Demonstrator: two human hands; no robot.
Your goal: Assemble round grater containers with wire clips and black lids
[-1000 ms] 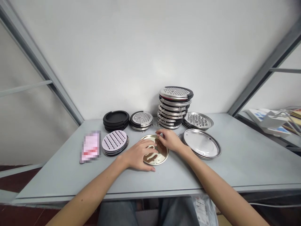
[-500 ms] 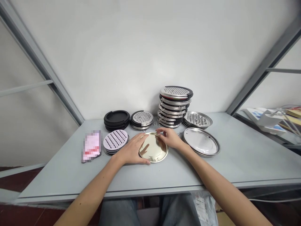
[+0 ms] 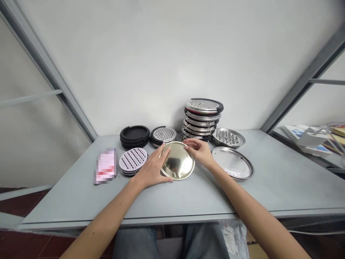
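A round, shiny gold metal plate [image 3: 178, 160] with a raised rim is between my hands, its far edge tipped up off the table. My left hand [image 3: 152, 167] grips its left side, fingers along the upper left rim and thumb at the lower edge. At the upper right rim, my right hand [image 3: 199, 151] pinches the plate between thumb and fingers. Left of my left hand lies a stack of pale lilac slotted grater discs [image 3: 133, 159]. Silver round plates [image 3: 231, 162] are piled to the right of my right hand.
Along the wall stand black rings [image 3: 134, 135], a low stack of round graters [image 3: 164, 135], a tall stack of clipped graters [image 3: 203, 115] and coarse grater discs [image 3: 229, 137]. A blurred pink packet [image 3: 106, 165] lies at the left of the grey table [image 3: 183, 205].
The gold plate has gone from lying nearly flat to tilted, its far edge raised. Both hands have moved up slightly with it, and my right hand now grips its rim.
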